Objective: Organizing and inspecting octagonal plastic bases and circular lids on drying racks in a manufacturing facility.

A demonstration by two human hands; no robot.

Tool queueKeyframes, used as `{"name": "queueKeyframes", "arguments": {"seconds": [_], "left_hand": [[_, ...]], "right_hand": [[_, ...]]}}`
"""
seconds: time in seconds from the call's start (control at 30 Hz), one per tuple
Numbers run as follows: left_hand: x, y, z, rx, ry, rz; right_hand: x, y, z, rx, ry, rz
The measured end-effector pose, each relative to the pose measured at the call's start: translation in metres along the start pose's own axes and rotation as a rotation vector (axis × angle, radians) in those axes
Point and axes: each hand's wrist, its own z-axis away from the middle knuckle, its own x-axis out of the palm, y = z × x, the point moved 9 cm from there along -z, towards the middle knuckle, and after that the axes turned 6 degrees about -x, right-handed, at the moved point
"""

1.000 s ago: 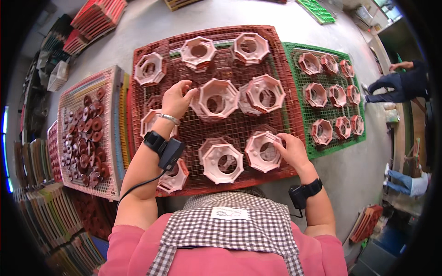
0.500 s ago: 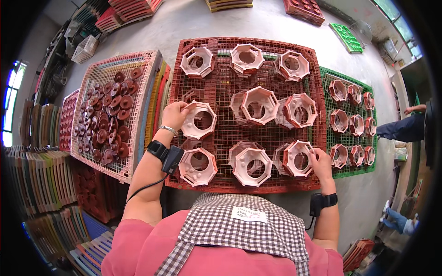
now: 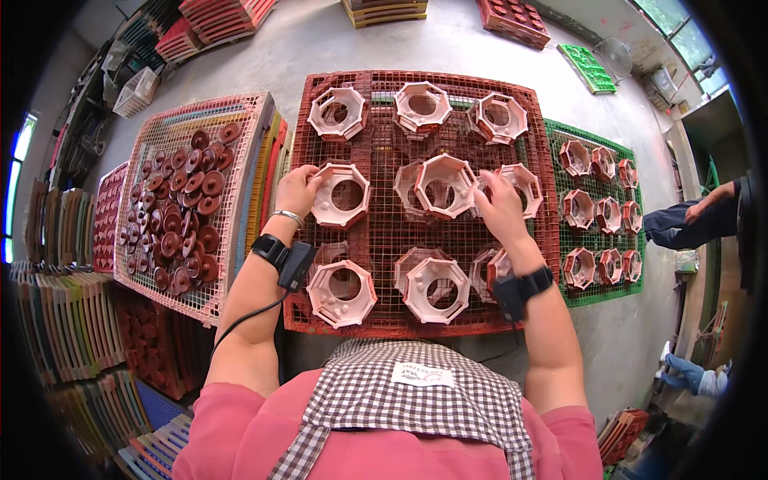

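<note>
Octagonal reddish-white ceramic rings stand in rows on a dark red mesh rack (image 3: 384, 240) in front of me. My left hand (image 3: 296, 194) pinches the left edge of the middle-row ring (image 3: 326, 210). Over the rack, my right hand (image 3: 502, 206) reaches between the centre ring (image 3: 424, 172) and the right-hand ring (image 3: 534, 192). Its fingers are extended and blurred slightly, close to the centre ring's right edge; I cannot tell whether they touch. The front right ring (image 3: 498, 268) is partly hidden by my right wrist. More rings show through the mesh below.
To the left, a pale mesh rack (image 3: 240, 120) bears many glossy brown discs (image 3: 190, 204). A green rack (image 3: 560, 296) with smaller octagonal rings stands to the right. Stacked boards (image 3: 68, 320) line the far left. Another person's hand (image 3: 694, 212) shows at the right.
My right hand has left the front right ring and moved away from me and leftward to the middle row. The left ring, in my left hand, has shifted slightly away from me.
</note>
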Motion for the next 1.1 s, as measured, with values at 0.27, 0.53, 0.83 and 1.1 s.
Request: {"name": "queueKeyframes", "arguments": {"seconds": [0.27, 0.53, 0.83, 1.1], "left_hand": [[-0.04, -0.004, 0.081, -0.062, -0.07, 0.048], [-0.024, -0.027, 0.176, -0.195, -0.144, 0.202], [-0.006, -0.009, 0.182, -0.117, -0.13, 0.117], [-0.015, -0.003, 0.182, -0.163, -0.116, 0.163]], "right_hand": [[0.061, 0.047, -0.029, 0.121, -0.097, 0.257], [0.054, 0.022, -0.032, 0.174, -0.168, 0.024], [0.071, 0.017, -0.022, 0.096, -0.158, 0.033], [0.031, -0.032, 0.036, 0.138, -0.466, -0.137]]}}
